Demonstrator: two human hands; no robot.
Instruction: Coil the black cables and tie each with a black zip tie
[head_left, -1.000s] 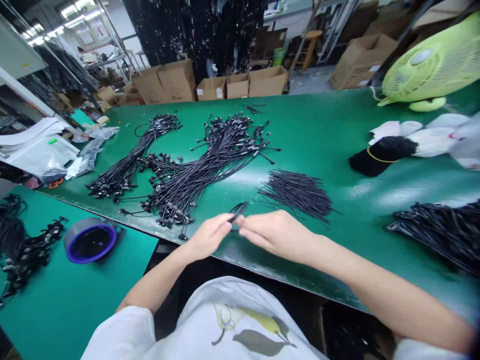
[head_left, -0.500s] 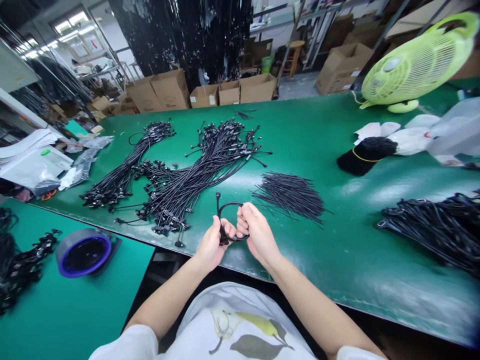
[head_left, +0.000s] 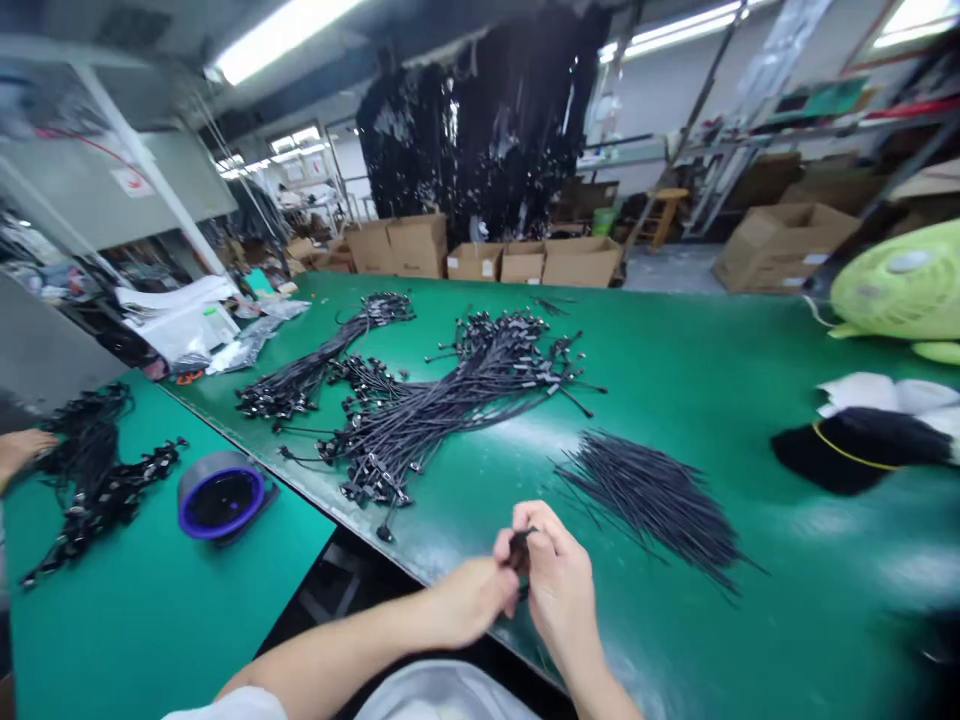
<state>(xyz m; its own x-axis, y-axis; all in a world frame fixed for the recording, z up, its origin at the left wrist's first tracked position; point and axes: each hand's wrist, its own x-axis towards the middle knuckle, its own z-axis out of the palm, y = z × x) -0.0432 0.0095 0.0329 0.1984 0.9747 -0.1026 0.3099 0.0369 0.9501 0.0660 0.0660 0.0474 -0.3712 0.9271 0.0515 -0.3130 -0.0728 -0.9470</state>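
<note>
Both my hands meet at the near edge of the green table [head_left: 675,330]. My left hand [head_left: 471,600] and my right hand [head_left: 559,585] are closed on a small coiled black cable [head_left: 519,548] pinched between their fingers. Only a bit of the cable shows between the fingertips. A loose pile of thin black ties [head_left: 652,495] lies just right of my right hand. A large heap of black cables with connectors [head_left: 450,400] spreads across the table ahead of my hands.
A purple-rimmed tape roll [head_left: 220,492] and another cable bundle [head_left: 97,480] lie on the left table, where another person's hand [head_left: 19,447] shows at the edge. A green fan [head_left: 900,290], a banded black bundle [head_left: 855,450] and white bags stand right. Cardboard boxes [head_left: 525,262] line the far edge.
The open cable loop held half a second ago is now squeezed into a small coil between my fingers. My head has lifted, so the hands sit lower in view.
</note>
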